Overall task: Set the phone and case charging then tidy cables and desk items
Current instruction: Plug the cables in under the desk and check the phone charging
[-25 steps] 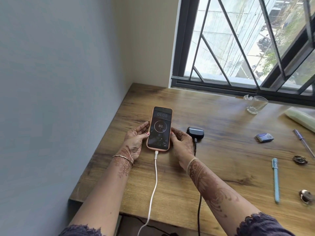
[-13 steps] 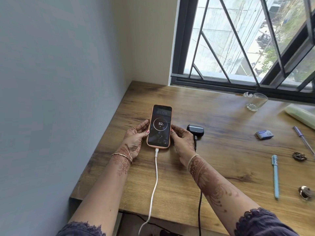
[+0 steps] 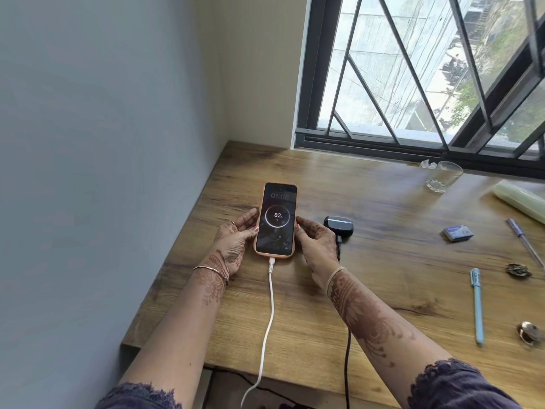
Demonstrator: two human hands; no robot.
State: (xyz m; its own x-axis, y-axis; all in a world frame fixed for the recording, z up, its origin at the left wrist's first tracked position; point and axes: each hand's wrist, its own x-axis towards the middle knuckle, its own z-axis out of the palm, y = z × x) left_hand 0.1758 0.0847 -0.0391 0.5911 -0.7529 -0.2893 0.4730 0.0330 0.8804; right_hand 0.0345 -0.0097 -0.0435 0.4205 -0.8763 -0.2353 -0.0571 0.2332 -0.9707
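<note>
A phone [image 3: 276, 219] in a peach cover lies flat on the wooden desk [image 3: 383, 276], screen lit and reading 82 with a charging mark. A white cable [image 3: 269, 314] is plugged into its near end and runs off the desk's front edge. My left hand [image 3: 234, 240] holds the phone's left side and my right hand [image 3: 317, 246] holds its right side. Just right of my right hand sits a small dark case [image 3: 339, 226] with a black cable [image 3: 348, 364] plugged in, partly hidden by my wrist.
A grey wall borders the desk on the left, a barred window at the back. An empty glass [image 3: 443, 177] stands near the sill. At the right lie a small blue box [image 3: 458, 233], a light blue pen [image 3: 477, 305], another pen [image 3: 525, 242], a pale roll [image 3: 522, 200] and two small trinkets.
Both hands have stayed on the phone's sides. The phone sits slightly farther from the desk's front edge than a second ago; the head view has shifted a little.
</note>
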